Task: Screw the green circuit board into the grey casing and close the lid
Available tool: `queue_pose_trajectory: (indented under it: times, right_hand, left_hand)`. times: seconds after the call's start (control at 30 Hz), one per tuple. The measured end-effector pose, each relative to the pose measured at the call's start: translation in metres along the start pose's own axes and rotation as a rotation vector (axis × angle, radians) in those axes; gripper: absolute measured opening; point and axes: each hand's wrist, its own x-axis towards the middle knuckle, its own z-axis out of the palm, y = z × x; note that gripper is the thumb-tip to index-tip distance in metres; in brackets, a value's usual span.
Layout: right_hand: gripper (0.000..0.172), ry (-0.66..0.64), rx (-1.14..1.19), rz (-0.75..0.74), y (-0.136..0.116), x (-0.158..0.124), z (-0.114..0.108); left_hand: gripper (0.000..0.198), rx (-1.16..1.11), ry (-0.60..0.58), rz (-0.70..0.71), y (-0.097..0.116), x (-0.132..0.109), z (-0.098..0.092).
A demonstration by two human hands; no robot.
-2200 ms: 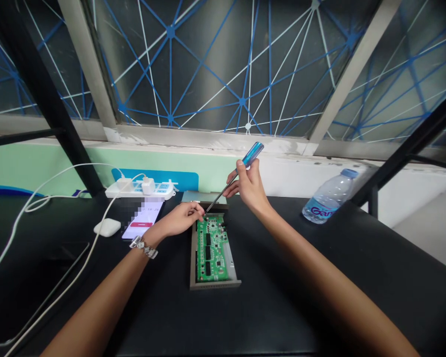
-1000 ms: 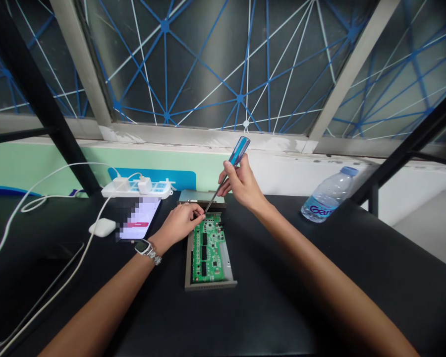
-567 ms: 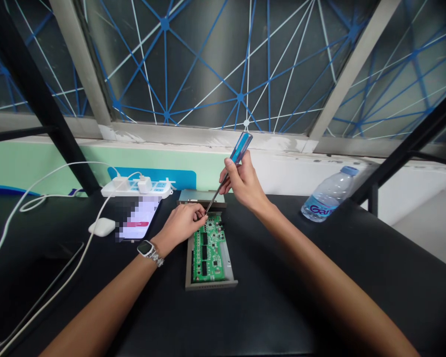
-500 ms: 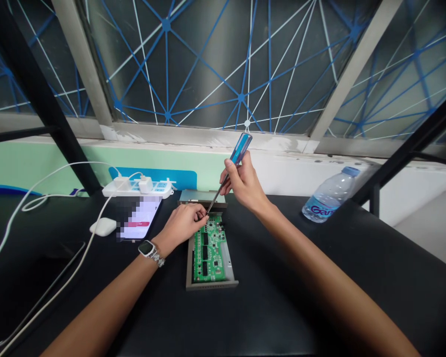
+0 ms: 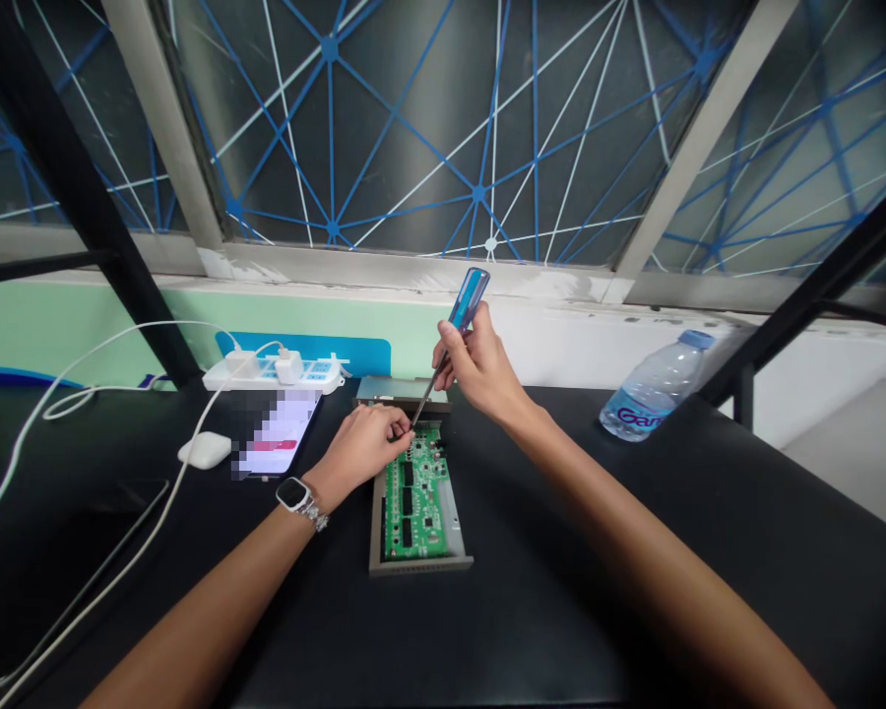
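My right hand (image 5: 477, 362) grips a screwdriver (image 5: 470, 297) with a blue, see-through handle. Its shaft slants down to the left, and the tip is at the far end of a green circuit board (image 5: 428, 502). The board sits in a shallow metal case (image 5: 420, 566) on the black table. My left hand (image 5: 369, 438) rests over the case's far left corner, with thumb and fingers pinched together beside the screwdriver tip. Whatever lies between those fingertips is hidden or too small to make out. Behind the board stands a grey metal piece (image 5: 403, 390).
A water bottle (image 5: 646, 394) leans at the back right by a black frame bar. To the left lie a phone (image 5: 284, 443), a white earbud case (image 5: 205, 450) and a power strip (image 5: 317, 372) with white cables. A dark flat device (image 5: 81, 581) lies at the near left.
The screwdriver handle and my right hand have shifted slightly to the left, so the tool stands a little more upright. My left hand has stayed almost still.
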Motion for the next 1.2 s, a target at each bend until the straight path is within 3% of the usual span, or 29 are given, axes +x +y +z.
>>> queue_pose_trajectory:
  times: [0.3,1.2]
  right_hand:
    - [0.031,-0.149,0.066,0.019,0.0019,0.0034,-0.0066]
    - [0.024,-0.139,-0.044,-0.004,-0.0043,0.0006,-0.0068]
  left_hand:
    - [0.012,0.032,-0.008,-0.001,0.0018,0.0009,0.0003]
    - [0.013,0.065,0.003,0.048,0.0037,0.0005,0.0012]
